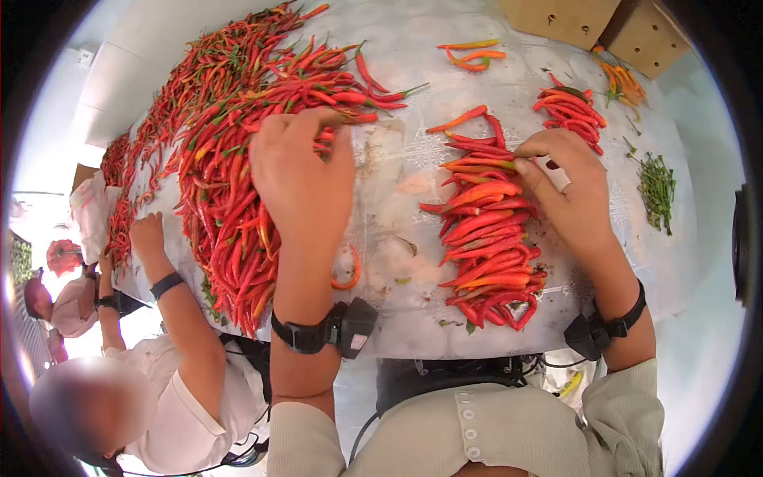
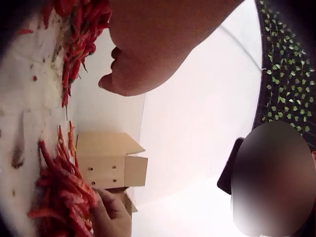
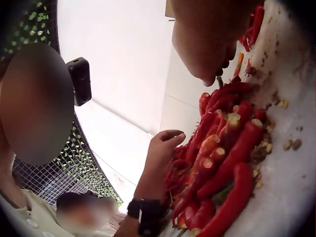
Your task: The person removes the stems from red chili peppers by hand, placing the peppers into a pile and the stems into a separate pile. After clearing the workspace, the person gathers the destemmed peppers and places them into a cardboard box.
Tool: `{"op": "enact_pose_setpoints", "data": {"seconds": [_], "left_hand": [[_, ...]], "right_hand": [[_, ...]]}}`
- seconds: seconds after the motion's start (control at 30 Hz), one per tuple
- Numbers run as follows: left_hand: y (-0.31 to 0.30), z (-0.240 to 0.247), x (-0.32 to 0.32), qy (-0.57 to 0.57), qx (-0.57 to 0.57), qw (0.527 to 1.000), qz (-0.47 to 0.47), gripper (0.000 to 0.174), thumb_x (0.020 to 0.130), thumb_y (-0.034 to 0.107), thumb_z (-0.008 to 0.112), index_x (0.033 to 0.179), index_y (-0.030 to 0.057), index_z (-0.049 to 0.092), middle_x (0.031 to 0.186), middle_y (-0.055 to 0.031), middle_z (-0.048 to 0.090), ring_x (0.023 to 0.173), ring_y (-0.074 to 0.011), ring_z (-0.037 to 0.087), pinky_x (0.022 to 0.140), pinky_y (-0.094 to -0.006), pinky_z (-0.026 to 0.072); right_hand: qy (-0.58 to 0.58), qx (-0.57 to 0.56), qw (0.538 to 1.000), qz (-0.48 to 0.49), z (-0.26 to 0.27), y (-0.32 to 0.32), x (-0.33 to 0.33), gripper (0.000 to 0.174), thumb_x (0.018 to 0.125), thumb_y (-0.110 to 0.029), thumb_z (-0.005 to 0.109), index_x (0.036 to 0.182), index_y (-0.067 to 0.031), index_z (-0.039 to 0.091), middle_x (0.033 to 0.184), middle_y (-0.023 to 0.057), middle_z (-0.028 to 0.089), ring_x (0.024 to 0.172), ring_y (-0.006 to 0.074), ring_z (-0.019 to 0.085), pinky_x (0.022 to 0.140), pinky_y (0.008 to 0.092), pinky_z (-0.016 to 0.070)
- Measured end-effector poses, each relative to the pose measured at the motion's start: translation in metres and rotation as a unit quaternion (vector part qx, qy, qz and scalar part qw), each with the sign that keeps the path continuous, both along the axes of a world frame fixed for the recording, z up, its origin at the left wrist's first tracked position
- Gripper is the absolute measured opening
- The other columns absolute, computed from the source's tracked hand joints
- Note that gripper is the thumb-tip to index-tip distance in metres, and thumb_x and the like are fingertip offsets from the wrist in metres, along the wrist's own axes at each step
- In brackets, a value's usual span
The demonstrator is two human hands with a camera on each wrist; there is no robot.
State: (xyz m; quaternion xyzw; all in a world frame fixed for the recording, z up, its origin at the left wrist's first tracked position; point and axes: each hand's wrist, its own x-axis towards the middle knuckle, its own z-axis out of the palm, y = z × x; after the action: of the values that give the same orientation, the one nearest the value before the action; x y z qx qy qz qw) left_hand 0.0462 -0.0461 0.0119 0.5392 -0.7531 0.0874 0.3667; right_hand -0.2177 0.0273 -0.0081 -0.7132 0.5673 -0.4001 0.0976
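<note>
My left hand [image 1: 298, 179] is over the near edge of a large heap of red chili peppers [image 1: 226, 183], fingers bent and thumb apart from them. Nothing shows between its fingers in the right wrist view, where the same hand [image 3: 159, 155] appears beyond the peppers. At the far end of a neat row of red chili peppers [image 1: 489, 234], my right hand [image 1: 568, 171] pinches a chili pepper by its green stem [image 3: 219, 81] between thumb and fingertips. Pale cut ends show on several peppers of the row in the right wrist view.
A smaller chili bunch [image 1: 571, 115], cut green stems [image 1: 656, 191] and orange peppers [image 1: 620, 81] lie to the right. Cardboard boxes [image 1: 560, 17] stand at the back. Another person's hand [image 1: 147, 234] works on the heap at left. Seeds [image 3: 266, 145] litter the cloth.
</note>
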Motion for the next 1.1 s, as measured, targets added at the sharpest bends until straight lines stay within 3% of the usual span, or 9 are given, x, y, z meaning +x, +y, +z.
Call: {"op": "enact_pose_setpoints", "data": {"seconds": [0.23,0.53,0.73,0.83,0.93,1.03,1.1], "left_hand": [[-0.013,-0.006,0.025,-0.104,-0.004,0.987,0.122,0.018,0.072,0.012,0.072,0.089,0.0162,0.073,0.089,-0.0043,0.058,0.089,-0.0272,0.055,0.08,-0.0416,0.0441],[-0.01,-0.013,0.016,-0.18,0.085,0.978,0.055,0.026,0.073,0.009,0.066,0.095,0.0188,0.074,0.094,-0.0014,0.06,0.099,-0.0263,0.053,0.092,-0.0504,0.0389],[-0.007,-0.011,0.011,-0.216,0.056,0.973,0.054,0.022,0.074,0.013,0.068,0.095,0.019,0.073,0.094,-0.0007,0.065,0.102,-0.0248,0.055,0.095,-0.0477,0.0361],[-0.011,-0.008,0.011,-0.118,-0.033,0.992,0.025,0.012,0.08,0.017,0.065,0.09,0.0141,0.071,0.088,-0.0019,0.065,0.094,-0.0245,0.057,0.094,-0.0488,0.0379],[-0.006,0.004,0.005,-0.021,-0.099,0.995,0.005,0.011,0.082,0.017,0.067,0.089,0.0089,0.069,0.087,-0.0043,0.067,0.084,-0.0239,0.059,0.089,-0.0415,0.0433],[0.001,0.006,-0.002,0.116,-0.091,0.988,-0.039,0.012,0.086,0.014,0.068,0.092,0.0044,0.067,0.089,-0.0056,0.068,0.078,-0.0194,0.061,0.079,-0.0328,0.047],[0.011,0.009,-0.011,0.326,0.037,0.933,-0.146,0.014,0.091,0.012,0.063,0.102,0.0041,0.064,0.095,-0.0058,0.067,0.083,-0.0156,0.061,0.08,-0.0306,0.0489]], "right_hand": [[-0.02,-0.021,1.0,-0.008,0.004,0.003,0.001,0.009,0.082,-0.011,0.066,0.088,-0.0038,0.065,0.087,0.0111,0.063,0.084,0.0293,0.059,0.077,0.0361,0.0462],[-0.025,-0.043,0.999,0.014,0.005,0.005,0.002,0.009,0.082,-0.009,0.066,0.087,-0.0025,0.063,0.087,0.0119,0.062,0.084,0.0305,0.06,0.077,0.0371,0.0473],[-0.025,-0.045,0.998,0.02,0.006,0.006,0.0,0.009,0.082,-0.01,0.066,0.088,-0.0029,0.063,0.088,0.0118,0.062,0.085,0.0302,0.06,0.077,0.0374,0.0474],[-0.025,-0.051,0.998,0.013,0.006,0.007,0.002,0.009,0.082,-0.009,0.067,0.088,-0.003,0.063,0.088,0.0118,0.062,0.085,0.0303,0.06,0.077,0.0378,0.0474],[-0.018,-0.06,0.998,0.013,0.005,0.006,0.001,0.009,0.082,-0.009,0.067,0.088,-0.0033,0.063,0.089,0.0116,0.062,0.085,0.0303,0.06,0.077,0.0378,0.0474],[-0.017,-0.068,0.997,0.017,0.004,0.005,0.001,0.01,0.082,-0.009,0.067,0.088,-0.0035,0.063,0.089,0.0116,0.062,0.084,0.0304,0.06,0.076,0.0383,0.0476],[-0.022,-0.069,0.997,0.036,0.003,0.004,0.0,0.012,0.081,-0.01,0.068,0.09,-0.0036,0.063,0.089,0.012,0.063,0.084,0.0304,0.06,0.076,0.0382,0.0479]]}}
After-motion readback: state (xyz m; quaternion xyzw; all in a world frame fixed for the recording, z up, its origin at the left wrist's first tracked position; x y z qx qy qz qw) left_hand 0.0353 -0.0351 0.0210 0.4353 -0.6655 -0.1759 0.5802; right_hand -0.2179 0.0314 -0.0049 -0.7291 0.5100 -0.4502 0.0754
